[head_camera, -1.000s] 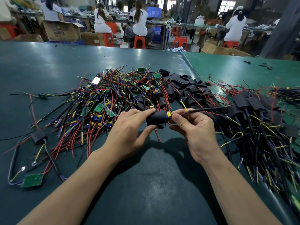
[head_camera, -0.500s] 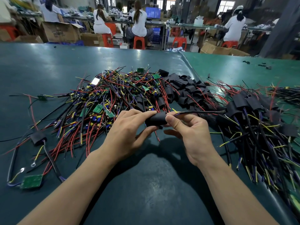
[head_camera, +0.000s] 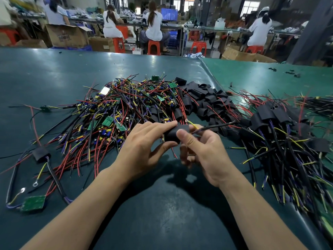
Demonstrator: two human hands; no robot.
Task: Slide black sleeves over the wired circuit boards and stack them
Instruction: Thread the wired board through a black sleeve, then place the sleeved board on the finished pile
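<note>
Sleeving one board is the step in hand: both hands meet above the green worktop (head_camera: 54, 73), just in front of the heaps, with a black sleeve (head_camera: 173, 133) held between them. The left hand (head_camera: 142, 148) pinches the sleeve's left end, forefinger laid along its top and thumb under it; the right hand (head_camera: 203, 156) has its thumb pressed on the sleeve's near face while its curled fingers hold the wire bundle (head_camera: 214, 126) that leaves the sleeve toward the right. No green of the board shows at either end, so I judge the board to be fully or almost fully inside, though how deep it sits cannot be told. Behind the hands lies the tangle of unsleeved boards (head_camera: 115, 112) with red, black and yellow leads, beside it a heap of empty sleeves (head_camera: 207, 101), and to the right the stack of finished pieces (head_camera: 270, 120). The next move, as I read it, calls for a last check that the sleeve is seated, then the right hand carrying the piece by its wires to the finished stack, leads lying the same way, and the left reaching into the tangle for a fresh board without dragging its neighbours along.
</note>
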